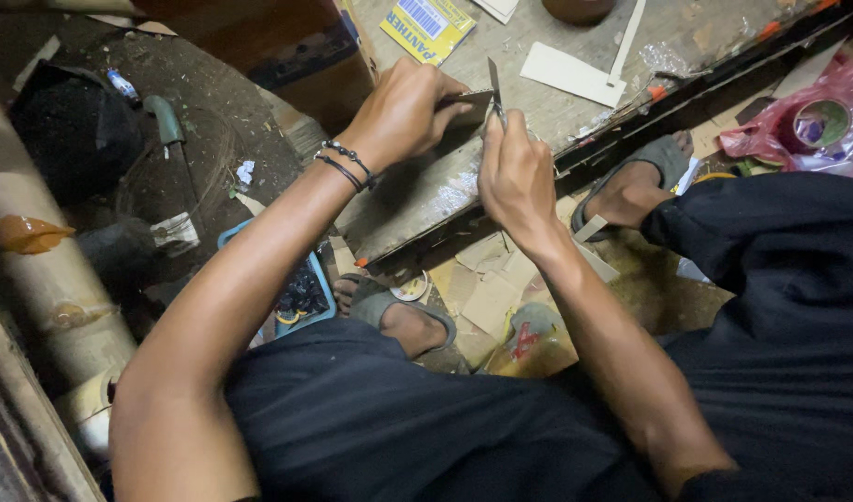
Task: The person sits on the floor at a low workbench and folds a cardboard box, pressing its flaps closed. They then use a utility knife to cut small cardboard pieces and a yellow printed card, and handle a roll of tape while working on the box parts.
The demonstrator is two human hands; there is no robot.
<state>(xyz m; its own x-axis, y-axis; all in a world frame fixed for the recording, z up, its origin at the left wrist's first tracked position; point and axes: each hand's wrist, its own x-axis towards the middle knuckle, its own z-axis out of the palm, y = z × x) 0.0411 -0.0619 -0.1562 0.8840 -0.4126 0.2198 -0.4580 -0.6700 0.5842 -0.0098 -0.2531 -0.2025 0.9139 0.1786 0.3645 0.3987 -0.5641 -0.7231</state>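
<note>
Cutting appears under way, not finished: a thin dark strip [468, 97] is pinched flat between the fingers of the left hand [403, 112] at the near edge of the worn wooden board [417, 195], and a narrow blade [494, 88] is held upright in the closed right hand [515, 172], tip meeting the strip's end. Whether the strip is cut through cannot be told. Cardboard offcuts [487, 279] are scattered below the board's near edge; a white card piece [570, 74] lies further along the board, untouched.
</note>
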